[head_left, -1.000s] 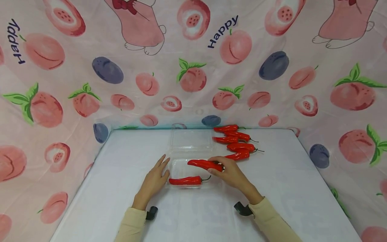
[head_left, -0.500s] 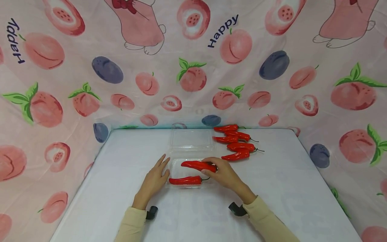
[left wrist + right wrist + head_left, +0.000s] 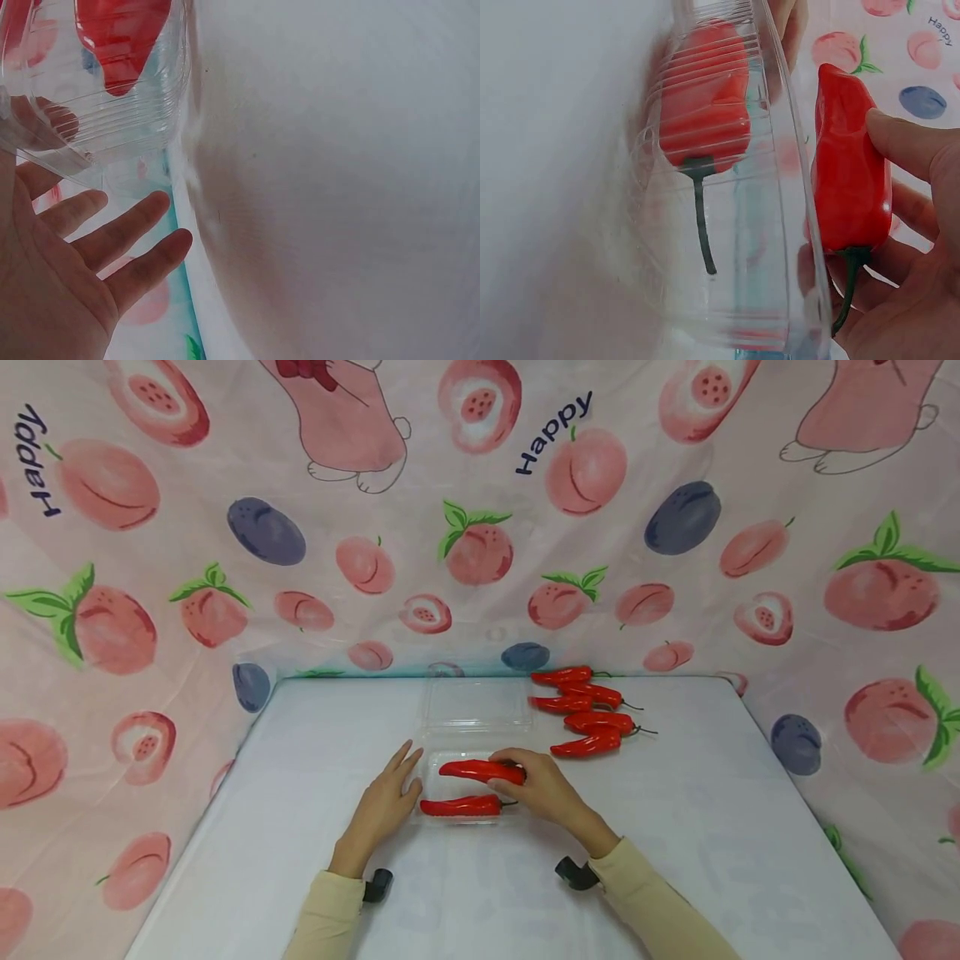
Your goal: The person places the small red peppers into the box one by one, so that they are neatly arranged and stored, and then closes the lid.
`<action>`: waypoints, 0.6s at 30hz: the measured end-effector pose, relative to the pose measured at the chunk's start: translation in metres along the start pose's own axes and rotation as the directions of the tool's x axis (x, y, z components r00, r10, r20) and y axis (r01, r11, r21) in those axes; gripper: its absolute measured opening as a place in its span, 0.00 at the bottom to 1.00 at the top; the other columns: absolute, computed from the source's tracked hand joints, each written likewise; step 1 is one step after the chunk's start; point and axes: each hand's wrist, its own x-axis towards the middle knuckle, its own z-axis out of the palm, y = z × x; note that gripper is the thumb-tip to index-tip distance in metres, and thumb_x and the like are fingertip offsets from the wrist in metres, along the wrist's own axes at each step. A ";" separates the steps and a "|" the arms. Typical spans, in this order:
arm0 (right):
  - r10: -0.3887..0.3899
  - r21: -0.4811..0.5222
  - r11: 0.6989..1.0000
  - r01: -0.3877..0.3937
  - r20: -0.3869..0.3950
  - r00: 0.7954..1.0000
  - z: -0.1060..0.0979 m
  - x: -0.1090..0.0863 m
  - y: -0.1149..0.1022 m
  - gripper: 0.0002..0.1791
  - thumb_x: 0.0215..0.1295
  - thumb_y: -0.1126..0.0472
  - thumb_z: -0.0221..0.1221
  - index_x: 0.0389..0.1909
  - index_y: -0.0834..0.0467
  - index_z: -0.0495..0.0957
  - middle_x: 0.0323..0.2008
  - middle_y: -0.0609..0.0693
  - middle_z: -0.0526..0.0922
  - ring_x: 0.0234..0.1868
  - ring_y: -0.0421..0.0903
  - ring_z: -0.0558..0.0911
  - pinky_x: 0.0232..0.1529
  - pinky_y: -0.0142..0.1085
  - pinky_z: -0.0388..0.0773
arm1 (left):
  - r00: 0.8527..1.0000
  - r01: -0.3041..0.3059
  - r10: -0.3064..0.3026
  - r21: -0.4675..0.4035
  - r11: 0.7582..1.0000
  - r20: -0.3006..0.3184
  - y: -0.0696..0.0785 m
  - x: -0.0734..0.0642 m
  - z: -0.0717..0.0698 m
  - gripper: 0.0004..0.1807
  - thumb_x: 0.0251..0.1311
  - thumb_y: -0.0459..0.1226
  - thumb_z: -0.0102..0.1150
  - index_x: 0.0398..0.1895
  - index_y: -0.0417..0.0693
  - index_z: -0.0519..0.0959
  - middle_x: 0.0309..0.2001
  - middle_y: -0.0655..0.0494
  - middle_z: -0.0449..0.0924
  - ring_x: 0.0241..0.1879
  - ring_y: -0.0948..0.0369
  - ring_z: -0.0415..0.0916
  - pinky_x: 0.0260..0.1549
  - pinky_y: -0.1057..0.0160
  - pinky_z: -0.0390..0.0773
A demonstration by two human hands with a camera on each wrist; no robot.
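The right hand [image 3: 543, 787] pinches a red pepper [image 3: 474, 770] over the clear tray [image 3: 459, 788] — a second pepper [image 3: 461, 807] lies inside. The left hand [image 3: 382, 802], fingers spread, holds nothing beside the tray — five more peppers [image 3: 598, 723] lie farther back.

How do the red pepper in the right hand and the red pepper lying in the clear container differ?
The held pepper is gripped by the right hand, while the lying pepper rests in the clear container. The lying pepper is along the container's near side; the held pepper is farther back. In the head view, the hand mostly covers the held pepper's stem, but the lying pepper's stem shows. Both are red and glossy, with green stems.
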 end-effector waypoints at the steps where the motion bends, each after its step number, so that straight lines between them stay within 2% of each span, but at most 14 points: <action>1: 0.008 0.000 1.000 -0.008 0.004 1.000 0.001 0.001 0.000 0.23 0.60 0.48 0.67 0.56 0.47 0.79 0.50 0.43 0.84 0.46 0.41 0.79 0.50 0.37 0.82 | 1.000 0.000 0.000 0.001 1.000 -0.001 0.000 0.000 0.000 0.30 0.67 0.42 0.53 0.73 0.54 0.65 0.77 0.56 0.56 0.68 0.45 0.68 0.62 0.39 0.72; 8: 0.040 -0.009 0.999 -0.039 0.025 0.999 0.006 0.010 -0.003 0.23 0.59 0.48 0.68 0.56 0.47 0.79 0.47 0.42 0.84 0.44 0.41 0.78 0.47 0.35 0.81 | 1.000 -0.009 0.009 0.004 1.000 -0.007 0.001 0.000 0.000 0.30 0.67 0.41 0.53 0.73 0.54 0.66 0.77 0.55 0.57 0.67 0.44 0.70 0.61 0.38 0.72; 18: 0.081 -0.018 0.997 -0.080 0.064 0.995 0.014 0.021 -0.006 0.22 0.59 0.52 0.68 0.55 0.48 0.79 0.46 0.44 0.84 0.45 0.43 0.78 0.49 0.39 0.81 | 1.000 -0.005 0.005 0.000 1.000 0.006 0.002 0.000 -0.002 0.30 0.67 0.43 0.51 0.73 0.55 0.65 0.77 0.56 0.56 0.68 0.45 0.69 0.62 0.39 0.72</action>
